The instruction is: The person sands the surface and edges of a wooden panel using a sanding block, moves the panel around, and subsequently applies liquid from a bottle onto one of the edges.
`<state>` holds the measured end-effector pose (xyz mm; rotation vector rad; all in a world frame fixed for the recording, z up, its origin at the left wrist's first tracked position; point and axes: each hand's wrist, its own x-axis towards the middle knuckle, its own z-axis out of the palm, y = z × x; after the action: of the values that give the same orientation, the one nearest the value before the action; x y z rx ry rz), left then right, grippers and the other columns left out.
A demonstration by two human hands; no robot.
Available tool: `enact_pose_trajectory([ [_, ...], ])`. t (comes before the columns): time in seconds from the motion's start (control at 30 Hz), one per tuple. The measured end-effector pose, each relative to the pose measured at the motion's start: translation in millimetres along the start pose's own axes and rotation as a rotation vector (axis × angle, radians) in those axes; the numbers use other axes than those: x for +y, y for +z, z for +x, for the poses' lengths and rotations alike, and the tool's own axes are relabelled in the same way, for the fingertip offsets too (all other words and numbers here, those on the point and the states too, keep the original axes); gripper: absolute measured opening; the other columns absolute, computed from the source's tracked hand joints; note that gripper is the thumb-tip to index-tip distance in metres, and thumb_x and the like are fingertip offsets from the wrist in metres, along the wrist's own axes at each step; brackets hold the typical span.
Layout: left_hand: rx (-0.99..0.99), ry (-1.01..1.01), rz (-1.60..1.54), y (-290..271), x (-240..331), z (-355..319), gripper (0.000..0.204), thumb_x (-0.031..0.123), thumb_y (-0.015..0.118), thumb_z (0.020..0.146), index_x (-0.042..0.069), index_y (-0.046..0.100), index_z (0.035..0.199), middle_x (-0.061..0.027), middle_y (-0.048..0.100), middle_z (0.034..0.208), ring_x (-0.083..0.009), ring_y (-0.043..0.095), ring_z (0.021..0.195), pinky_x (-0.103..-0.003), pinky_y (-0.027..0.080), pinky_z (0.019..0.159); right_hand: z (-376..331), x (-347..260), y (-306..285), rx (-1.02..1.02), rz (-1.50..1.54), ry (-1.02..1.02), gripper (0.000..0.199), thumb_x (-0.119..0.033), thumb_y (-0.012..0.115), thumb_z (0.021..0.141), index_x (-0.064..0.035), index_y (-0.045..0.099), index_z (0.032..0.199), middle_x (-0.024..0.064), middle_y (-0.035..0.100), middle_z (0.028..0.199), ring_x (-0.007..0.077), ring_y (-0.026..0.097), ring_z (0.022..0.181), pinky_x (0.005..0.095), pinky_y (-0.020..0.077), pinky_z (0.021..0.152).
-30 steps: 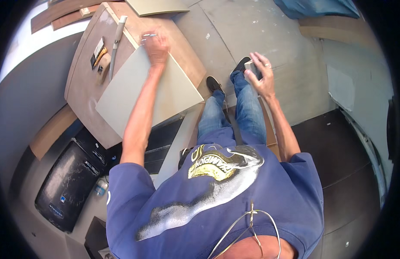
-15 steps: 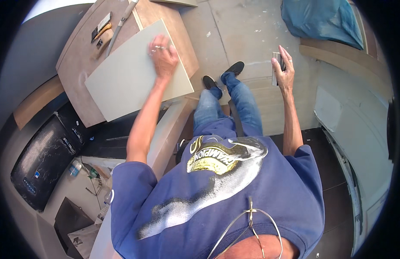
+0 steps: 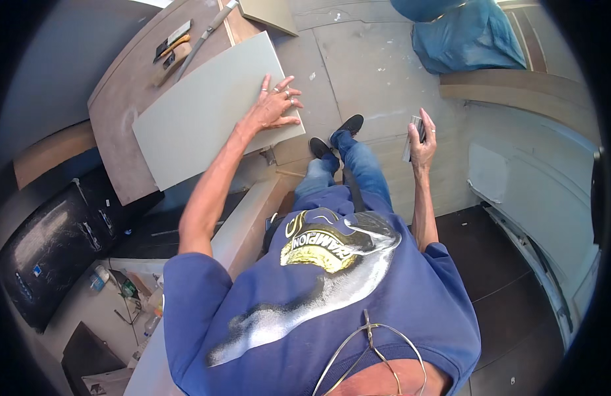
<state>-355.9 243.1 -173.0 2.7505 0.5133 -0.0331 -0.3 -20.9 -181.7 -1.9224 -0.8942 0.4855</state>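
A person in a blue printed T-shirt (image 3: 332,297) and jeans stands beside a brown wooden worktop (image 3: 124,112), seen from overhead. The left hand (image 3: 273,105) lies flat, fingers spread wide, on the near right corner of a large pale grey-green panel (image 3: 200,119); rings show on several fingers. The panel is a plain, smooth rectangle with clean straight edges and no visible markings. It lies flat on the worktop and covers most of it, with its right end jutting past the worktop's edge, where the hand presses down.

The right hand (image 3: 421,142) is raised well clear of the panel, out to its right, with the fingers closed around a small flat grey object (image 3: 413,137); what kind of object it is cannot be told.

Beyond the panel, at the far end of the worktop, lie a few hand tools (image 3: 170,49), one with a yellow-orange handle, and a long slim metal tool (image 3: 203,36) lies just past the panel's far edge. A second pale board (image 3: 269,13) lies off the worktop's far right corner. A black case (image 3: 48,244) sits below and left of the worktop. A blue sheet (image 3: 464,33) is bundled on the grey floor (image 3: 365,72), well to the right of the panel.
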Motion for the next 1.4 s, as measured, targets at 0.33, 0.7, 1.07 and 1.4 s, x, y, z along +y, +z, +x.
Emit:
enact_pose_trajectory([
  [0.33, -0.499, 0.011, 0.093, -8.4, 16.9, 31.0, 0.048, 0.068, 0.061, 0.086, 0.028, 0.081, 0.102, -0.0008, 0.076, 0.107, -0.0264, 0.056, 0.130, -0.081, 0.001, 0.114, -32.2, -51.8, 10.1, 0.059, 0.012, -0.119, 0.054, -0.023, 0.072, 0.091, -0.0081, 0.061, 0.141, 0.0164, 0.056, 0.144, 0.0311, 0.052, 0.135, 0.0425, 0.0409, 0.113],
  [0.7, -0.377, -0.024, 0.116, -7.0, 29.9, 23.4, 0.047, 0.066, 0.064, 0.081, 0.026, 0.082, 0.098, -0.0028, 0.077, 0.099, -0.0280, 0.058, 0.127, -0.080, -0.001, 0.116, 49.0, -116.7, 66.0, -0.131, 0.136, -0.128, 0.053, -0.024, 0.070, 0.095, -0.0049, 0.059, 0.142, 0.0147, 0.058, 0.143, 0.0278, 0.054, 0.133, 0.0406, 0.0397, 0.114],
  [1.07, 0.275, -0.413, -0.536, -8.2, 25.7, 16.6, 0.018, 0.028, 0.070, 0.086, 0.011, 0.073, 0.091, -0.0067, 0.069, 0.111, -0.0276, 0.061, 0.118, -0.057, 0.032, 0.117, 266.9, -301.1, 406.0, -0.768, -0.023, -0.832, 0.064, -0.048, 0.076, 0.083, -0.0156, 0.066, 0.137, 0.0222, 0.061, 0.137, 0.0395, 0.055, 0.129, 0.0468, 0.0449, 0.108],
  [1.4, 1.102, -1.757, -0.400, -26.9, 73.6, -73.8, 0.027, 0.021, 0.066, 0.092, 0.008, 0.065, 0.116, -0.0193, 0.061, 0.127, -0.0367, 0.057, 0.121, -0.046, 0.045, 0.105, 336.2, -390.4, 650.1, -0.874, -0.491, -1.331, 0.076, -0.068, 0.066, 0.084, -0.0157, 0.063, 0.139, 0.0176, 0.056, 0.145, 0.0387, 0.047, 0.137, 0.0487, 0.0339, 0.116],
])
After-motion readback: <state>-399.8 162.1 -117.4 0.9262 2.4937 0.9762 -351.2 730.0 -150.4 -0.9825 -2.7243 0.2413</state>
